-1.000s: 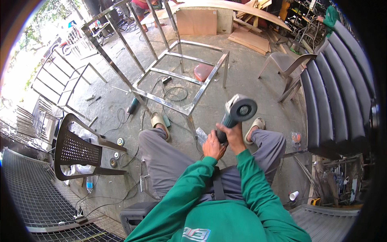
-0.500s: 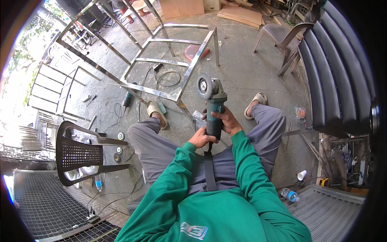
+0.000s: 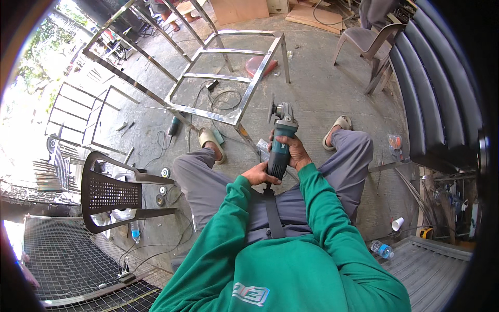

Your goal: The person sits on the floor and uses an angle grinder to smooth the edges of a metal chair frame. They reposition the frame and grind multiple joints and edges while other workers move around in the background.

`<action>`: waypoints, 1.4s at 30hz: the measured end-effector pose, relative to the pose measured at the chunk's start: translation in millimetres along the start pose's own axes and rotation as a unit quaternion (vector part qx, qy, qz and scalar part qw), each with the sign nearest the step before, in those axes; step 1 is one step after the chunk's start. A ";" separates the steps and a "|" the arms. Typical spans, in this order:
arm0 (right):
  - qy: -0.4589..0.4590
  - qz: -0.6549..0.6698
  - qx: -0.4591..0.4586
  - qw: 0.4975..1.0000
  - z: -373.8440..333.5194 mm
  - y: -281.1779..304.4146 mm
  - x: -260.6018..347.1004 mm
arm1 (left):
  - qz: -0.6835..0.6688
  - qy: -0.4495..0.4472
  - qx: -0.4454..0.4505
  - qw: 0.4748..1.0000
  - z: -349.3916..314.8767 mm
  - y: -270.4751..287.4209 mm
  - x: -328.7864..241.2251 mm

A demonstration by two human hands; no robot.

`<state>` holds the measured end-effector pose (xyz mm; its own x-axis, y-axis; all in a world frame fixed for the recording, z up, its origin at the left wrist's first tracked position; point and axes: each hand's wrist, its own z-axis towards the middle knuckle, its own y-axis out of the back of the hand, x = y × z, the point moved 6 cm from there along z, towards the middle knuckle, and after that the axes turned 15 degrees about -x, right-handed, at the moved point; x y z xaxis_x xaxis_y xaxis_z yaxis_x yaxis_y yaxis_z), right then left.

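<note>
An angle grinder (image 3: 280, 151) with a teal and black body is held upright in front of my lap. Its disc (image 3: 271, 109) shows nearly edge-on at the left of the grey metal head. My right hand (image 3: 297, 151) is wrapped round the middle of the body. Lower down, my left hand (image 3: 257, 174) grips the black rear end, near the cord. Past the grinder, to the left, stands a shiny square-tube metal frame (image 3: 208, 114), apart from both hands.
A second teal power tool (image 3: 173, 126) lies on the floor by my left foot, among cords. A brown plastic chair (image 3: 113, 196) stands at left, near several loose discs (image 3: 165, 172). Stacked black chairs (image 3: 416, 93) are at right. A bottle (image 3: 383, 249) and cup (image 3: 397, 224) lie lower right.
The grinder has turned in my hands, so its disc has gone from facing up toward me to nearly edge-on. The view has shifted slightly. A person's legs now show at the top right.
</note>
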<state>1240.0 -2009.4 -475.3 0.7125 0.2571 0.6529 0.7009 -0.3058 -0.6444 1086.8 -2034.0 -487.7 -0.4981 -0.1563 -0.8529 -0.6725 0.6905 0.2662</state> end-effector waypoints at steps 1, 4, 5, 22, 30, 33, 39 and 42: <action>0.012 0.019 -0.011 1.000 1.7 1.2 1.2 | 0.000 -0.020 0.000 1.000 -1.7 0.3 -0.8; 0.021 0.052 -0.062 0.996 7.5 8.7 1.8 | -0.051 -0.053 0.005 0.997 -4.2 3.2 -0.7; 0.017 0.063 -0.068 0.996 9.1 10.5 1.9 | -0.098 -0.045 0.009 0.994 -3.5 3.9 0.8; 0.048 -0.011 -0.236 0.970 39.1 34.6 -37.5 | -0.155 0.061 -0.064 0.984 3.7 8.6 23.9; 0.055 -0.258 -0.258 0.929 55.1 26.6 -93.9 | -0.038 0.120 -0.202 0.971 34.0 12.2 76.2; 0.067 -0.335 -0.236 0.910 56.1 28.7 -101.4 | -0.008 0.138 -0.205 0.969 36.8 7.0 84.4; 0.097 -0.385 -0.203 0.895 56.7 27.6 -99.2 | -0.068 0.100 -0.199 0.973 36.4 -1.4 81.7; 0.077 -0.380 -0.197 0.900 56.4 27.0 -100.9 | -0.044 0.119 -0.206 0.970 36.0 -0.4 86.2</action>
<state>1189.0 -1991.9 -581.0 -0.0028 0.4083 0.9129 0.8955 -0.4052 0.1840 1063.8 -2022.3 -577.5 -0.5079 -0.3940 -0.7660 -0.8557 0.3332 0.3960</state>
